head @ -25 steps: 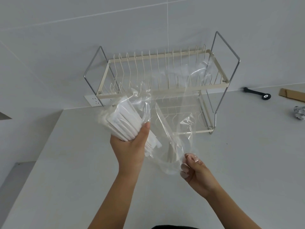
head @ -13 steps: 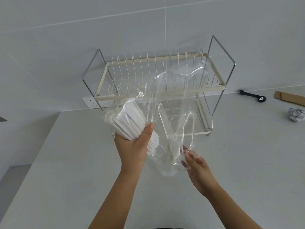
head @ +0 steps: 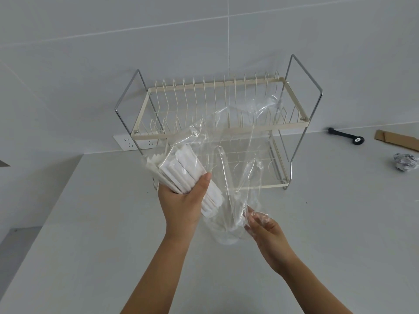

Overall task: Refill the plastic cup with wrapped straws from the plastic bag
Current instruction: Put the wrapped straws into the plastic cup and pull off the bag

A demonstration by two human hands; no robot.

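My left hand [head: 183, 205] grips a bundle of white paper-wrapped straws [head: 179, 171], tilted up and to the left above the counter. The straws' upper ends are still wrapped in the clear plastic bag [head: 238, 137], which billows up and to the right in front of the rack. My right hand [head: 265, 227] pinches the bag's lower end, its fingertips seen through the film. A clear rounded shape [head: 226, 236] under the bag by my right hand may be the plastic cup; I cannot tell for sure.
A cream two-tier wire dish rack [head: 217, 130] stands against the tiled wall behind the bag. A wall socket [head: 127, 141] is at its left. A black tool [head: 345, 135], cardboard [head: 396, 140] and crumpled foil [head: 407, 162] lie far right. The white counter [head: 328, 223] ends at left.
The bag has spread higher and wider across the rack. My right hand's fingers have uncurled and slid along the bag's lower end. My left hand keeps the straws in about the same place.
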